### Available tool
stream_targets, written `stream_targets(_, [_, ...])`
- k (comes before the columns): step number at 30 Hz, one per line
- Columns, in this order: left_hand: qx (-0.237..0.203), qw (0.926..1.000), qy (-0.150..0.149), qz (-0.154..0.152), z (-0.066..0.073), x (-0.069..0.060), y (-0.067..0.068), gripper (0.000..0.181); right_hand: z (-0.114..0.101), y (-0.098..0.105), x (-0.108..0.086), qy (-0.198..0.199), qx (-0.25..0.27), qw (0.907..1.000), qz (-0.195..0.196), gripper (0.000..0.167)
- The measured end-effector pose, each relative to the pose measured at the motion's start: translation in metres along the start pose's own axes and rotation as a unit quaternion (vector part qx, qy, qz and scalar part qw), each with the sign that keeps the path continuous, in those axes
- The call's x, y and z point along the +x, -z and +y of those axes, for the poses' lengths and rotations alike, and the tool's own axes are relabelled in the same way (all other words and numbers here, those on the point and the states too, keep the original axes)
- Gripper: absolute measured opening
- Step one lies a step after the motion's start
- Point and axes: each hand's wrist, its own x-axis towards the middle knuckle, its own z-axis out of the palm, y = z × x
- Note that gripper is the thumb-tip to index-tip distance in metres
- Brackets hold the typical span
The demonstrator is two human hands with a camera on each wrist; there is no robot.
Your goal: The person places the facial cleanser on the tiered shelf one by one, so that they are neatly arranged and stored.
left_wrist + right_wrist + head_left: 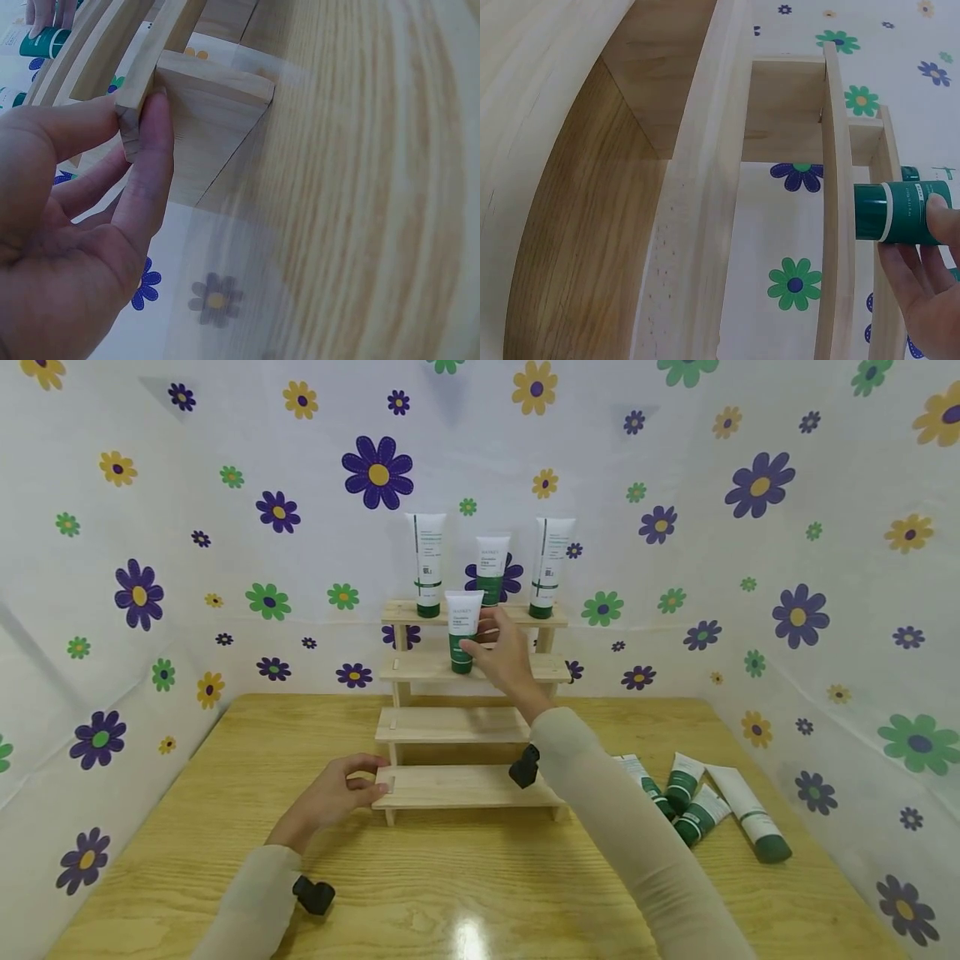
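Observation:
A small white and green tube [463, 627] stands upright at the second step from the top of the wooden stepped rack [450, 787]; my right hand [506, 656] pinches it between thumb and fingers. In the right wrist view its green cap [871, 212] meets the edge of that step, with my right hand [926, 277] around its green part. My left hand [333, 795] grips the left end of the lowest step; the left wrist view shows thumb and fingers of my left hand [82, 210] pinching the board's corner [131, 112].
On the top step stand two tall tubes [429, 564] [551, 567] with a shorter tube [492, 568] between them. Several tubes lie on the table right of the rack, among them a large one [750, 814]. Flowered cloth [300, 568] surrounds the table's back and sides.

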Motion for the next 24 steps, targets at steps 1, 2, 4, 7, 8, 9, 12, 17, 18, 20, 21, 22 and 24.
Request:
stream_targets(1, [-0.001, 1.0, 0.0, 0.0, -0.0001, 0.0001, 0.0002, 0.051, 0.0001, -0.0006, 0.0004, 0.0, -0.001, 1.0, 0.001, 0.044])
stream_targets(2, [0.0, 1.0, 0.0, 0.0, -0.0002, 0.0001, 0.0004, 0.051, 0.0, -0.0011, 0.0007, 0.0, -0.002, 1.0, 0.002, 0.043])
stream_targets(4, [0.001, 1.0, -0.001, -0.001, -0.0009, 0.0004, 0.0007, 0.051, 0.0003, -0.0019, 0.0015, -0.003, -0.006, 1.0, 0.002, 0.043])
stream_targets(7, [0.001, 1.0, -0.003, -0.001, -0.0021, 0.0009, 0.0009, 0.051, 0.0004, -0.003, 0.0028, -0.004, -0.011, 0.9999, 0.001, 0.043])
stream_targets(8, [0.001, 1.0, -0.004, -0.001, -0.0024, 0.001, 0.0008, 0.051, 0.0005, -0.0033, 0.0031, -0.004, -0.012, 0.9999, 0.002, 0.043])
stream_targets(9, [0.0, 1.0, -0.005, -0.002, -0.0027, 0.0011, 0.0009, 0.051, 0.0004, -0.0035, 0.0034, -0.004, -0.011, 0.9999, 0.003, 0.043])
stream_targets(12, [-0.001, 1.0, -0.007, -0.003, -0.003, 0.0015, 0.0009, 0.051, 0.0011, -0.0041, 0.0047, -0.003, -0.01, 0.9999, 0.004, 0.043])
stream_targets(17, [-0.004, 1.0, -0.008, -0.003, -0.0018, 0.0005, 0.0008, 0.051, 0.0019, -0.0056, 0.0057, -0.008, -0.007, 0.9999, 0.003, 0.044])
stream_targets(18, [-0.004, 1.0, -0.008, -0.003, -0.0017, 0.0004, 0.0009, 0.05, 0.0019, -0.006, 0.0058, -0.009, -0.007, 0.9999, 0.003, 0.044])
stream_targets(20, [-0.006, 0.9999, -0.009, -0.005, -0.0019, 0.0005, 0.0011, 0.051, 0.0021, -0.0067, 0.0061, -0.007, -0.008, 0.9999, 0.004, 0.044])
stream_targets(21, [-0.006, 0.9999, -0.009, -0.004, -0.0019, 0.0005, 0.0012, 0.05, 0.0021, -0.0069, 0.0062, -0.005, -0.007, 0.9999, 0.006, 0.044])
stream_targets(22, [-0.004, 0.9999, -0.009, -0.004, -0.002, 0.0006, 0.0013, 0.05, 0.0022, -0.0072, 0.0064, -0.004, -0.008, 0.9999, 0.007, 0.044])
stream_targets(24, [0.0, 1.0, -0.008, -0.003, -0.0024, 0.0008, 0.0017, 0.051, 0.0026, -0.0076, 0.0067, 0.0, -0.006, 1.0, 0.008, 0.043])
